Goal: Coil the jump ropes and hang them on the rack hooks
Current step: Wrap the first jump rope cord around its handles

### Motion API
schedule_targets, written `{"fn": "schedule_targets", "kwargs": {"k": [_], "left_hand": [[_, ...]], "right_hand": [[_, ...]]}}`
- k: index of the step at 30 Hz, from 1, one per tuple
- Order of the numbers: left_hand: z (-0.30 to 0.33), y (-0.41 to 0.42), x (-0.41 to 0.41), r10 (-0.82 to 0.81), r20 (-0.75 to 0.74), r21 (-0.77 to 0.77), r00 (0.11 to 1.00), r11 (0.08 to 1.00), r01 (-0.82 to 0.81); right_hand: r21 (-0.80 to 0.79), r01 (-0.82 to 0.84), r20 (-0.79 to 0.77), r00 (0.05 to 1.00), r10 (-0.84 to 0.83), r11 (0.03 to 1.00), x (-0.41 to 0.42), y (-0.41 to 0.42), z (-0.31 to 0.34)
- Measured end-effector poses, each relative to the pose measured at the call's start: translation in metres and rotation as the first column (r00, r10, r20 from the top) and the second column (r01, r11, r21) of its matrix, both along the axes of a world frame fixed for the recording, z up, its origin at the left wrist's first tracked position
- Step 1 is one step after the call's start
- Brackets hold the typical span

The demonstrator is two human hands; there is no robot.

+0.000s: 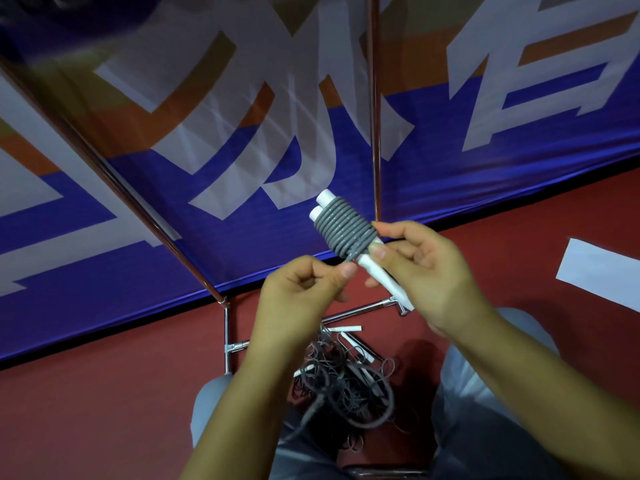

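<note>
My right hand [426,271] is gripping the 2 handles [377,275] at center frame; my left hand [304,289] is pinching the cord [346,230] end, which I should tuck tight.

Your right hand [426,271] grips two white handles [377,271] wrapped in grey rope coils [346,230]; your left hand [301,289] pinches the rope's loose end. Below, tangled jump ropes [346,379] lie on the red floor [104,393] beside the rack's metal frame [227,334].
</note>
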State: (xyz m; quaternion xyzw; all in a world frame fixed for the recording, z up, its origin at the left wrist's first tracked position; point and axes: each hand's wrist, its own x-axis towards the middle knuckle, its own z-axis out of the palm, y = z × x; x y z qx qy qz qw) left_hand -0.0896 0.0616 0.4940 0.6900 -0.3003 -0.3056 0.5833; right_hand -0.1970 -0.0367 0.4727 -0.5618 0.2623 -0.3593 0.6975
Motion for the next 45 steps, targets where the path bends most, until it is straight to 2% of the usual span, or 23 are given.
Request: {"fn": "schedule_targets", "kwargs": {"k": [3, 7, 11, 14, 17, 19, 27, 32, 36, 39, 42, 45], "left_hand": [[0.0, 0.0, 0.006, -0.153, -0.266, 0.086, 0.952, 0.98, 0.181], [-0.006, -0.003, 0.017, -0.31, -0.569, 0.003, 0.762, 0.925, 0.379], [-0.01, -0.005, 0.025, -0.417, -0.637, -0.134, 0.648, 0.888, 0.44], [-0.003, -0.003, 0.03, -0.369, -0.606, -0.121, 0.704, 0.918, 0.378], [0.005, 0.003, 0.034, -0.328, -0.493, -0.098, 0.806, 0.941, 0.323], [0.008, 0.008, 0.035, -0.32, -0.441, -0.117, 0.838, 0.947, 0.3], [0.003, 0.006, 0.03, -0.282, -0.388, -0.143, 0.877, 0.959, 0.245], [0.007, 0.003, 0.033, -0.307, -0.372, -0.26, 0.876, 0.94, 0.219], [0.004, 0.008, 0.036, -0.17, -0.208, -0.261, 0.963, 0.959, 0.113], [0.011, 0.016, 0.034, -0.131, -0.14, -0.285, 0.981, 0.955, 0.087], [0.016, 0.02, 0.031, -0.148, -0.173, -0.248, 0.974, 0.963, 0.102], [0.016, 0.018, 0.032, -0.283, -0.345, -0.213, 0.895, 0.952, 0.219]], "right_hand": [[-0.008, 0.01, 0.027, 1.0, -0.01, 1.0, 0.0, 0.002, 0.001], [-0.024, -0.003, 0.058, 0.998, 0.004, 1.0, 0.001, 0.005, 0.003], [-0.016, -0.015, 0.044, 0.999, 0.016, 1.0, 0.0, 0.004, 0.006], [0.017, -0.027, 0.032, 0.999, 0.026, 1.0, -0.002, 0.004, 0.009], [0.057, -0.035, 0.017, 0.999, 0.034, 0.998, -0.003, 0.003, 0.013], [0.086, -0.035, 0.023, 0.999, 0.033, 0.996, -0.002, 0.003, 0.014], [0.158, -0.107, 0.084, 0.992, 0.094, 0.982, -0.003, 0.007, 0.021], [0.223, -0.208, 0.156, 0.972, 0.176, 0.952, -0.001, 0.007, 0.025], [0.282, -0.289, 0.204, 0.95, 0.237, 0.915, 0.001, 0.009, 0.025], [0.326, -0.295, 0.246, 0.944, 0.221, 0.898, 0.002, 0.01, 0.023], [0.352, -0.302, 0.281, 0.937, 0.208, 0.886, 0.004, 0.011, 0.022], [0.381, -0.363, 0.326, 0.913, 0.244, 0.851, 0.004, 0.008, 0.024]]}}
